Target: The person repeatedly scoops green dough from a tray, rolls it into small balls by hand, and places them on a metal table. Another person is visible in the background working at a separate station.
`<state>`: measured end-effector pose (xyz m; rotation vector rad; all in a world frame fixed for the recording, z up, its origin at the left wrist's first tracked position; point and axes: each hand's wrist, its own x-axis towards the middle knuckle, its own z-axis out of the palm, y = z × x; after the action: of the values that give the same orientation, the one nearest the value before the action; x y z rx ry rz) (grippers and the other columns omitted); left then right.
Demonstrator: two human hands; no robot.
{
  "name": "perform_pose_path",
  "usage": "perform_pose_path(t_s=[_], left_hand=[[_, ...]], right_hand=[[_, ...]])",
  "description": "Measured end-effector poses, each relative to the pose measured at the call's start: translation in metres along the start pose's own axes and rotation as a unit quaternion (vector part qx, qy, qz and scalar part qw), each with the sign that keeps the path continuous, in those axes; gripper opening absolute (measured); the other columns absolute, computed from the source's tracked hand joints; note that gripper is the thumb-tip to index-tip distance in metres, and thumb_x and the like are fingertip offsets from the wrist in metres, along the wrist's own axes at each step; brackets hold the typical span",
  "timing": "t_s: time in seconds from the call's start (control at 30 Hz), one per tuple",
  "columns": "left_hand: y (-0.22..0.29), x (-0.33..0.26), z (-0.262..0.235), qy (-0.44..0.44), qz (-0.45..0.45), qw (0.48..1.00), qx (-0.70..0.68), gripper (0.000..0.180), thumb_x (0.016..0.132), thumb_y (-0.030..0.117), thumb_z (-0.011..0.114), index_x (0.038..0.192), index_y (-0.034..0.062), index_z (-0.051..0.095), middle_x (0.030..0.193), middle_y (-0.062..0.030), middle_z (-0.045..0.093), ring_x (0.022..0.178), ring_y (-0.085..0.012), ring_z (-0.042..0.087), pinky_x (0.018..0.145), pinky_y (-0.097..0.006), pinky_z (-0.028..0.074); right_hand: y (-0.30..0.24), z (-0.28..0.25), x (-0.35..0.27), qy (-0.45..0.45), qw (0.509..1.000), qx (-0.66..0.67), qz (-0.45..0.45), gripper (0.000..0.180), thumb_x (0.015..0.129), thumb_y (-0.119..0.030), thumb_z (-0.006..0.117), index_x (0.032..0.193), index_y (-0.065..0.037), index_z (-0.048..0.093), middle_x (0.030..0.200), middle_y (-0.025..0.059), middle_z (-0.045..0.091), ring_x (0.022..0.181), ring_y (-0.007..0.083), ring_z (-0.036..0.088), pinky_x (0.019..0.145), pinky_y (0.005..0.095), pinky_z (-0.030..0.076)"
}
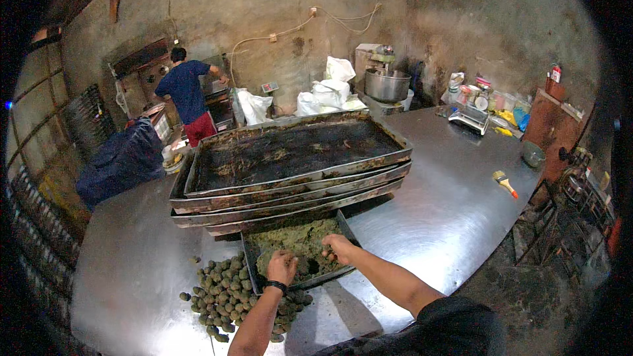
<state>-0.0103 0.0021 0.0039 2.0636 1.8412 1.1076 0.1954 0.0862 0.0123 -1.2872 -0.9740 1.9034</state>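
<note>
Right beyond my work, a stack of wide metal trays takes up the middle of the counter, overhanging the far end of my smaller tray. To the right lie a brush with a yellow and orange-red handle and a round bowl; farther back sits a scale. Past the stack are white sacks and a mixer with a steel bowl, and at the far left a person in a blue shirt has their back to me.

The counter is smooth, shiny metal; the stacked trays are rectangular, shallow, their insides blackened and crusted. My tray has straight sides and holds a crumbly, uneven, greenish-brown mixture. Beside it, on the left and along the near edge, are heaped rough little balls of similar dull colour.

Both my hands are over the mixture, fingers curled: the left nearer me, the right toward the right wall. I can't tell whether either grips any.
</note>
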Motion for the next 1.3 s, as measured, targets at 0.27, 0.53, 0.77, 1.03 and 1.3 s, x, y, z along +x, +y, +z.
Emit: perform_pose_path(t_s=[0.27,0.53,0.77,1.03,1.3], left_hand=[[0.003,-0.04,0.004,0.129,-0.113,0.977,0.129,0.024,0.077,0.022,0.06,0.093,0.0032,0.061,0.108,-0.0178,0.05,0.096,-0.0376,0.05,0.075,-0.046,0.045],[0.007,-0.03,0.02,0.125,-0.234,0.96,0.09,0.031,0.08,0.031,0.054,0.094,0.0042,0.06,0.09,-0.0176,0.058,0.08,-0.0347,0.056,0.069,-0.044,0.046],[0.057,0.008,0.055,0.068,-0.342,0.893,-0.285,0.041,0.084,0.038,0.055,0.106,0.0031,0.056,0.082,-0.0091,0.062,0.067,-0.0159,0.06,0.053,-0.03,0.051],[0.077,0.021,0.063,0.073,-0.406,0.793,-0.448,0.025,0.077,0.018,0.068,0.083,-0.0042,0.059,0.071,-0.0099,0.061,0.058,-0.013,0.058,0.05,-0.026,0.051],[0.061,0.007,0.057,0.096,-0.349,0.759,-0.54,0.017,0.077,0.014,0.066,0.078,-0.0015,0.06,0.067,-0.0099,0.061,0.054,-0.0132,0.057,0.045,-0.024,0.041]], right_hand=[[0.001,-0.001,0.014,0.01,0.994,-0.064,-0.083,0.038,0.074,-0.036,0.071,0.071,-0.006,0.047,0.064,0.0042,0.051,0.049,0.0112,0.046,0.039,0.0289,0.031],[0.014,-0.02,0.031,-0.13,0.876,-0.351,-0.302,0.042,0.065,-0.035,0.073,0.081,-0.001,0.054,0.076,0.0109,0.056,0.067,0.0187,0.054,0.063,0.033,0.044],[-0.035,-0.017,0.018,-0.284,0.802,-0.462,-0.251,0.037,0.065,-0.029,0.074,0.094,-0.008,0.063,0.082,0.01,0.064,0.073,0.0182,0.059,0.067,0.0334,0.046],[-0.034,-0.028,0.011,-0.241,0.8,-0.427,-0.346,0.033,0.065,-0.028,0.074,0.085,-0.006,0.06,0.075,0.0054,0.061,0.07,0.0163,0.057,0.063,0.0307,0.044],[-0.022,-0.034,0.017,-0.265,0.964,0.007,0.038,0.009,0.077,-0.013,0.052,0.085,-0.01,0.051,0.083,0.0063,0.059,0.062,0.0161,0.055,0.048,0.0273,0.04]])
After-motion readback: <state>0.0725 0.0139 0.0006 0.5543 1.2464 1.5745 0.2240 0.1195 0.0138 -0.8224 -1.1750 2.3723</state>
